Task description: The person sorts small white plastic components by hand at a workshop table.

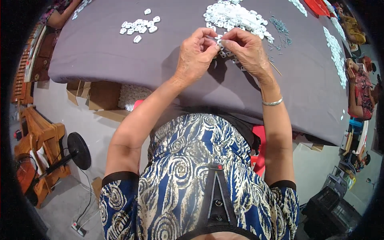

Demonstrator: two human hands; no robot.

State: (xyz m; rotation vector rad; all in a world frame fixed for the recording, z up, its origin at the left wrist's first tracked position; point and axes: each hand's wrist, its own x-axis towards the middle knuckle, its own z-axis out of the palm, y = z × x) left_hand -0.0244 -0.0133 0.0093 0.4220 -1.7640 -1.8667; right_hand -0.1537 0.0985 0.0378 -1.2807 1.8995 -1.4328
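Observation:
My left hand [195, 56] and my right hand [249, 52] meet over the grey-covered table, fingertips pinched together. Between them is a small white plastic piece [219, 41], partly hidden by the fingers. Whether a nail is in it I cannot tell. Just beyond the hands lies a large heap of white plastic pieces [234, 17], some with holes showing. Several more lie under my right hand. Right of the heap is a scatter of small grey metal nails or screws [281, 29]. A smaller group of white pieces [139, 27] lies apart on the left.
A thin wooden stick [276, 69] lies beside my right wrist. Other white pieces [335, 52] line the table's right side, near a red container [318, 7]. Other people sit at both sides. Below the table's left edge stands an open cardboard box [105, 96]; a black round-based stand [79, 151] is farther left.

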